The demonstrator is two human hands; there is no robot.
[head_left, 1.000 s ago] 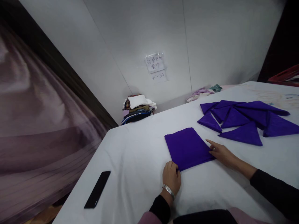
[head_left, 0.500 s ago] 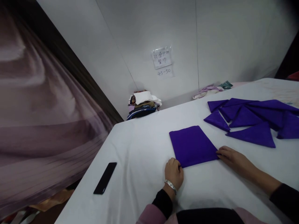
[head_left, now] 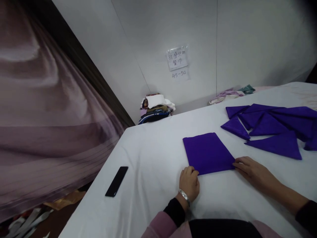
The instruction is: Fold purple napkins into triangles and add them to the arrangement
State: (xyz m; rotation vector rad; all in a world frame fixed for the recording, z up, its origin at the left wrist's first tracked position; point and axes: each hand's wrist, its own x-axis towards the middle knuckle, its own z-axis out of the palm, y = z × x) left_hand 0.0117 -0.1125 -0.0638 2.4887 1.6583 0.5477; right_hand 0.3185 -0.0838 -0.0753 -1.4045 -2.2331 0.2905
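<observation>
A purple cloth napkin (head_left: 209, 153), folded into a square, lies flat on the white-covered table (head_left: 153, 155) in front of me. At its near left corner, my left hand (head_left: 189, 181), with a silver bracelet on the wrist, has its fingers curled and closed on the edge. My right hand (head_left: 250, 168) pinches the near right corner between thumb and fingers. To the right lie several purple napkins folded into triangles (head_left: 277, 143), some overlapping.
A black phone-like slab (head_left: 117, 181) rests on the table's left part. Beyond the far edge stands a stack of folded clothes (head_left: 156, 110), with more cloth (head_left: 228, 95) farther right. A pinkish curtain (head_left: 61, 132) hangs at the left. Paper signs (head_left: 177, 59) are on the wall.
The whole view has shifted slightly, so things appear a little farther right. Both hands keep their places at the near corners of the square napkin, which looks unchanged.
</observation>
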